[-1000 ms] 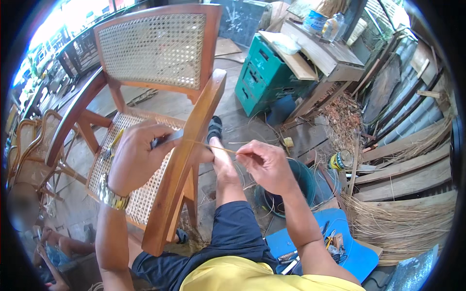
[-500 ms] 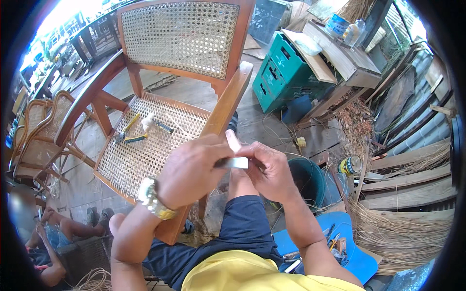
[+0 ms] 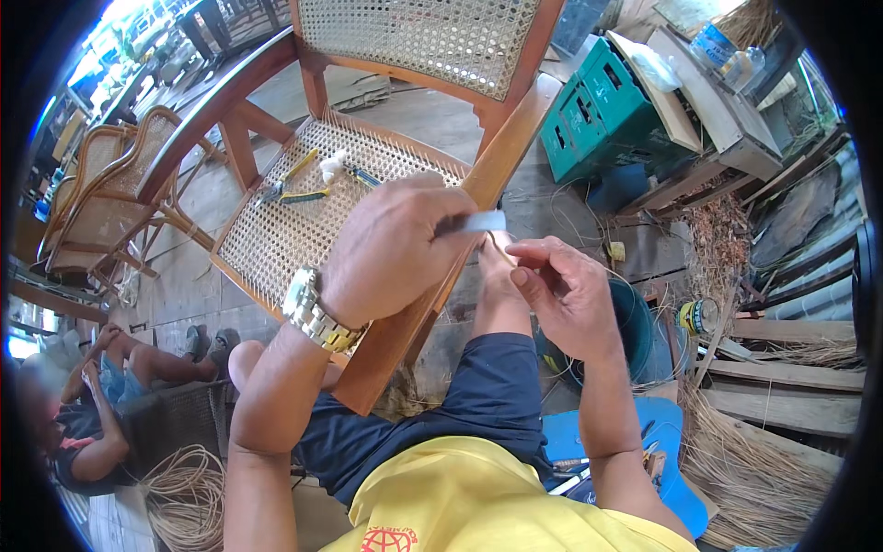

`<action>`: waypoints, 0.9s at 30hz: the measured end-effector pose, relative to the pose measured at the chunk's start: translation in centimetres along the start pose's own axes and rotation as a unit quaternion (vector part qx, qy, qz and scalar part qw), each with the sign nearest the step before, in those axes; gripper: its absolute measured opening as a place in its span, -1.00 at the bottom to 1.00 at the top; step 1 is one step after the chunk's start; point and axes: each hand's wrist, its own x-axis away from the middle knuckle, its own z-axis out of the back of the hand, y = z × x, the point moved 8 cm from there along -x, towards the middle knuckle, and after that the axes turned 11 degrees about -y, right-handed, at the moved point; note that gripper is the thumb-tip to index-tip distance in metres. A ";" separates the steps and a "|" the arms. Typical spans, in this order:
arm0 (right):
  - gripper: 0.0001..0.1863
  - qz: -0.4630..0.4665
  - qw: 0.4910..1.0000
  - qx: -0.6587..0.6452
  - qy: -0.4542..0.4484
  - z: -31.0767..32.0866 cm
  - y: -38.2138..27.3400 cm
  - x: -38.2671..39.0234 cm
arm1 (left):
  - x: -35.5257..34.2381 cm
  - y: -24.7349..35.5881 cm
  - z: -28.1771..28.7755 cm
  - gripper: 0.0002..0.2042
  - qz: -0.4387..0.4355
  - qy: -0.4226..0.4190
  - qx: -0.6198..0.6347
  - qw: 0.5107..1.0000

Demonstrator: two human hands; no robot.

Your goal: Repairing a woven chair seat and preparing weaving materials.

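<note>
- Big wooden chair (image 3: 515,138) with a woven cane seat (image 3: 276,239), standing in front of the knees; arm of the chair just beside both hands.
- Second cane chair (image 3: 101,198) far off to the left.
- Green crate (image 3: 598,110) up on the right, past the chair.
- Dark bucket (image 3: 644,322) on the floor under the right hand.
- Another person (image 3: 83,414) sitting low on the left, next to a coil of cane (image 3: 189,492).
- Left hand (image 3: 395,248) with a wristwatch (image 3: 313,313), closed tight around a small knife (image 3: 474,223); pale blade sticking out to the right.
- Right hand (image 3: 566,294), fingers pinched together on a thin cane strip (image 3: 501,248), right below the blade.
- Small hand tools (image 3: 303,189) lying on the woven seat.
</note>
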 end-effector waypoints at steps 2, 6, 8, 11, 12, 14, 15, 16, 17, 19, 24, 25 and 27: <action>-0.89 0.007 0.999 0.044 0.013 0.9 -0.4 0.4 | 0.4 -0.3 1.6 -0.82 0.001 0.049 -0.031 0.998; -0.91 -0.016 0.998 0.033 0.056 2.8 1.2 1.3 | 0.8 -1.6 2.5 -0.75 0.061 0.038 -0.013 0.997; -0.93 -0.005 0.998 0.046 0.052 3.0 1.7 1.6 | 0.7 -1.7 2.4 -0.73 0.080 0.039 -0.037 0.995; -0.94 -0.007 0.998 0.037 0.050 3.0 2.4 2.0 | 0.3 -1.7 2.6 -0.73 0.098 0.059 -0.021 0.993; -0.94 -0.012 0.998 0.031 0.047 3.0 2.5 2.0 | 0.2 -1.6 3.0 -0.74 0.096 0.079 -0.007 0.992; -0.93 -0.026 0.999 0.024 0.040 3.1 2.6 2.1 | 0.2 -1.7 3.3 -0.76 0.116 0.089 0.030 0.989; -0.92 -0.036 0.998 0.023 0.036 3.1 2.6 2.1 | 0.2 -1.9 3.2 -0.78 0.137 0.079 0.055 0.986; -0.90 -0.060 0.997 0.024 0.034 3.1 2.9 2.1 | 0.2 -2.0 3.0 -0.79 0.157 0.069 0.080 0.982; -0.89 -0.058 0.998 0.008 0.019 2.8 2.7 1.9 | 0.0 -1.6 2.7 -0.80 0.150 0.055 0.102 0.982; -0.87 -0.084 0.996 -0.020 -0.007 2.2 2.7 1.6 | -0.7 -0.7 1.7 -0.81 0.135 0.022 0.149 0.979; -0.86 -0.018 0.994 -0.101 0.030 1.6 1.0 -0.8 | -2.6 2.0 0.5 -0.84 0.075 0.007 0.147 0.986; -0.86 -0.002 0.990 -0.133 0.048 1.5 0.9 -1.3 | -2.6 2.4 0.3 -0.83 0.071 0.001 0.155 0.985; -0.88 0.012 0.982 -0.177 0.068 1.5 1.0 -2.0 | -2.5 3.1 0.2 -0.81 0.058 -0.001 0.162 0.985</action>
